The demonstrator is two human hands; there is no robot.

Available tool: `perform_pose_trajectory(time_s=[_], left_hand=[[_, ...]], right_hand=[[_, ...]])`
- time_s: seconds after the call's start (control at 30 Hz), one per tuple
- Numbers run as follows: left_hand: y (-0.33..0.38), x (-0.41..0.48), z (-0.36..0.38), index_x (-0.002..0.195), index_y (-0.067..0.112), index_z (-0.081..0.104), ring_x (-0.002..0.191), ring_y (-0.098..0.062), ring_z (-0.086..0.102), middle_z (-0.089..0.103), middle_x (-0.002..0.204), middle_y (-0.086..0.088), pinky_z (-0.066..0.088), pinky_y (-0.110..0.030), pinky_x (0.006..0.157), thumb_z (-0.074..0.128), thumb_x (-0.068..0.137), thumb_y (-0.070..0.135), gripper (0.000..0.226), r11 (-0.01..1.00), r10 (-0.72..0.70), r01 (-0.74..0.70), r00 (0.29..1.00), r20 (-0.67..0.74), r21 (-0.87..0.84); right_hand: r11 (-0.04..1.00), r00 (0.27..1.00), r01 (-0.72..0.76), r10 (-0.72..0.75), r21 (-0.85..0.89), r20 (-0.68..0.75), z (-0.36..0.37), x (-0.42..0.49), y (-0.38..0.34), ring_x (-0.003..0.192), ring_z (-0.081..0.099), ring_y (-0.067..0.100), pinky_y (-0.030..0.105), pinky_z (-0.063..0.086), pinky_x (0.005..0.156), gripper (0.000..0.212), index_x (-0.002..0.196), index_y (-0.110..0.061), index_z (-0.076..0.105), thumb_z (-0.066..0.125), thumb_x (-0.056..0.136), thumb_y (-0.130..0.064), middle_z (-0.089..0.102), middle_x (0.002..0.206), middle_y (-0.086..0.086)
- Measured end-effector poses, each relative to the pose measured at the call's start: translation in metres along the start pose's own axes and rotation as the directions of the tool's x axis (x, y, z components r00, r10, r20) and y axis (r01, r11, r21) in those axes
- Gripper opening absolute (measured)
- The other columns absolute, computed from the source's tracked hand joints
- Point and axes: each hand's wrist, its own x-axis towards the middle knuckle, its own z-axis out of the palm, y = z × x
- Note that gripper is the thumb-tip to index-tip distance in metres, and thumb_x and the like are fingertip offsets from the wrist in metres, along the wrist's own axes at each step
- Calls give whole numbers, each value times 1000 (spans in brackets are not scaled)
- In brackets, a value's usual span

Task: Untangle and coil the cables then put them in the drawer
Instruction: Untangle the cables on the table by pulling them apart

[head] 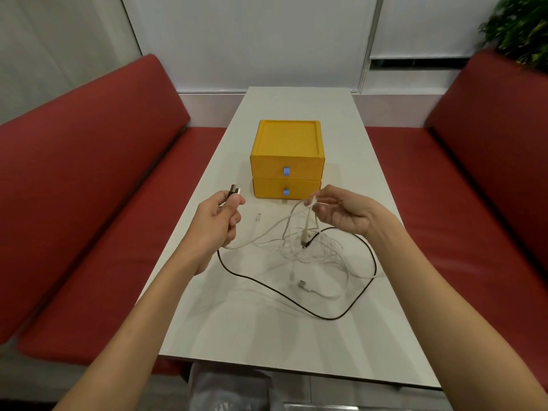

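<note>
A tangle of white cables (308,250) lies on the white table (267,336), with a black cable (284,298) looping around it. My left hand (216,223) is raised left of the tangle, shut on the USB plug ends of the black cable and a white one. My right hand (344,212) pinches a bunch of white cable ends above the tangle; strands hang from it to the table. Behind the hands stands a yellow two-drawer box (286,149) with blue pull tabs. Both drawers are closed.
Red padded benches (89,203) (474,188) flank the narrow table on both sides. A white wall and window blind close off the far end. A green plant (522,28) stands at the top right.
</note>
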Motion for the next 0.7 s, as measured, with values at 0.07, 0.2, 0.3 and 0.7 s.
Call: perform_pose_trajectory(time_s=[0.07, 0.2, 0.3, 0.7], left_hand=[[-1, -1, 2, 96, 14, 57, 38, -5, 26, 38, 55, 8, 22, -18, 39, 42, 102, 28, 21, 1000, -12, 11, 1000, 9, 15], [1, -1, 5, 96, 15, 58, 37, -4, 28, 39, 54, 10, 23, -17, 38, 42, 102, 28, 22, 1000, -10, 10, 1000, 1, 12], [3, 0, 5, 97, 15, 58, 37, -3, 29, 40, 54, 10, 24, -17, 39, 42, 102, 29, 22, 1000, 0, 0, 1000, -15, 20], [31, 5, 17, 94, 19, 55, 40, -5, 28, 40, 54, 12, 23, -19, 41, 39, 103, 28, 20, 970, 156, -163, 986, -53, -182]], right_hand=[[950, 998, -26, 7, -311, -62, 4, -3, -1, 47, 49, 11, 16, 42, 42, 16, 101, 4, 59, 49, 90, -1, 63, 83, 15], [814, 1000, -3, 3, -580, -1, 17, -12, -2, 54, 52, 10, 17, 44, 44, 30, 116, 6, 60, 59, 92, -11, 70, 88, 17], [779, 986, 37, 74, -627, 150, 29, -26, -9, 69, 64, 15, 22, 55, 59, 48, 122, -3, 53, 65, 84, -29, 68, 103, 20], [-139, 870, 404, -248, -904, 427, 42, -7, 32, 91, 59, 9, 25, 50, 78, 37, 114, -21, 66, 71, 80, -8, 64, 109, -5]])
